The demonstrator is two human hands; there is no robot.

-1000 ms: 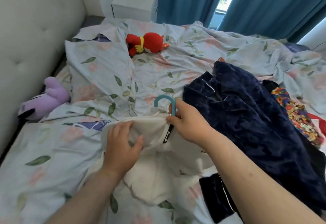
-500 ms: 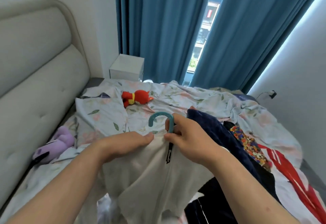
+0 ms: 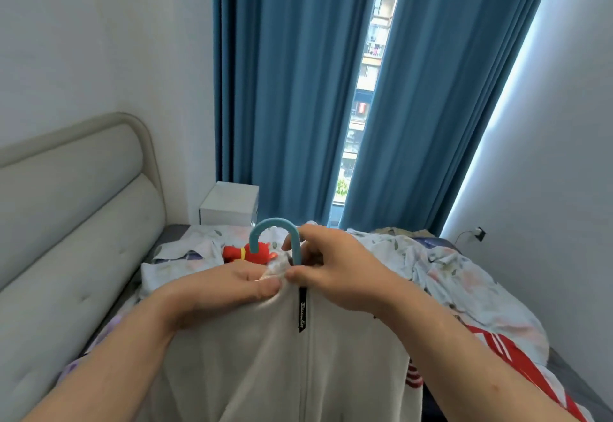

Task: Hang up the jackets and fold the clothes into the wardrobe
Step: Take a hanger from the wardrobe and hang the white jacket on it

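Observation:
A white zip-up jacket (image 3: 265,365) hangs in front of me on a teal hanger (image 3: 277,232), whose hook sticks up above the collar. My right hand (image 3: 335,267) grips the hanger's neck and the collar at the top of the zip; a black zipper pull (image 3: 302,310) dangles below it. My left hand (image 3: 229,285) pinches the left side of the collar, right next to the right hand. The jacket hides most of the bed below.
The bed with floral bedding (image 3: 441,275) lies beneath, with a red plush toy (image 3: 247,253) behind the hanger and a red-and-white garment (image 3: 510,355) at right. A padded headboard (image 3: 76,222) stands left, a white nightstand (image 3: 229,204) and blue curtains (image 3: 282,89) behind.
Both hands have lifted the jacket on its hanger up off the bed. My view has risen from the bed towards the window, and the left hand has moved up to the collar.

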